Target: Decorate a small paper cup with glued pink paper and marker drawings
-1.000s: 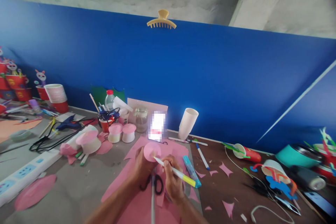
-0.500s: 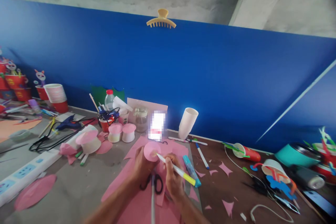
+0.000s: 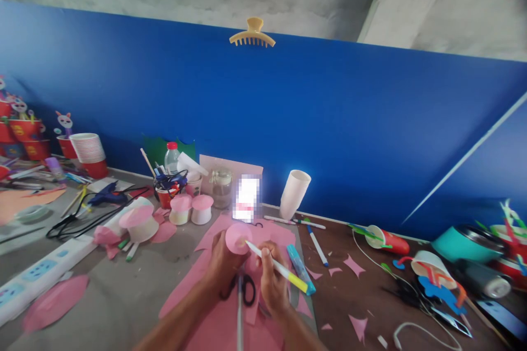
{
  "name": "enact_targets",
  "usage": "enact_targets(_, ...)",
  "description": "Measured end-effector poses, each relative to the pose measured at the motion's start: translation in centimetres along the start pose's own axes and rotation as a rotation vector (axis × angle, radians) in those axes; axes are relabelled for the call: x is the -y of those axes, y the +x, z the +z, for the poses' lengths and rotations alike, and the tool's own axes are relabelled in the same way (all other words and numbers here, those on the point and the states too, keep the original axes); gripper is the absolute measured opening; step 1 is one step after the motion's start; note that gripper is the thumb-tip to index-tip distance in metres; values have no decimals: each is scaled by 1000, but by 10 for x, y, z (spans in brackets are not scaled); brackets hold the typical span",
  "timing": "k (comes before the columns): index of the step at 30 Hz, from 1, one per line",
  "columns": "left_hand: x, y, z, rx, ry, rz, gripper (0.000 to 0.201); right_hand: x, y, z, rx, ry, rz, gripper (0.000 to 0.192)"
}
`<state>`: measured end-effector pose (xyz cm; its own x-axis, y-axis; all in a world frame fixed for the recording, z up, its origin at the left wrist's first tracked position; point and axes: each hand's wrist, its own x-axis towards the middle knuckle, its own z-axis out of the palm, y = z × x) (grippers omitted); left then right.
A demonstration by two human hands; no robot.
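My left hand (image 3: 219, 264) is closed around something topped by a round pink paper disc (image 3: 235, 237); whatever lies under the disc is hidden by the fingers. A white marker with a yellow end (image 3: 290, 275) sits in the closed fingers of my right hand (image 3: 272, 279). Its tip touches or nearly touches the disc's right side. Below both hands, black-handled scissors (image 3: 249, 290) lie on pink paper sheets (image 3: 193, 299). Right of my right hand rests a light-blue marker-like tube (image 3: 300, 269).
Several white cups with pink tops, including one cup (image 3: 201, 209), stand at left near a power strip (image 3: 45, 274). A tilted white cup stack (image 3: 295, 193) leans by the blue partition (image 3: 329, 109). Pink scraps (image 3: 357, 327), pens and a cable (image 3: 411, 324) lie at right.
Hardly anything differs. The marker tip stays at the disc, and both hands keep their hold; the view has shifted very slightly.
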<state>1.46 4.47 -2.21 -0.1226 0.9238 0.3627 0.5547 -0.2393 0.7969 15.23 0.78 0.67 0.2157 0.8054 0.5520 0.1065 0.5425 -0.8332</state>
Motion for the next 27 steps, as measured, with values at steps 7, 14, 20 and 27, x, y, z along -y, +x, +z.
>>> enact_targets(7,-12,-2,-7,49,65,-32,38,-3,-5,1,12,-33,-24,29)
enact_targets(14,2,-5,-6,113,71,127,35,-8,-5,3,7,24,8,33)
enact_targets(20,2,-5,-5,118,25,120,37,-7,-3,1,5,10,48,37)
enact_targets(27,-11,-5,-3,21,46,41,32,-5,0,2,-43,32,44,40)
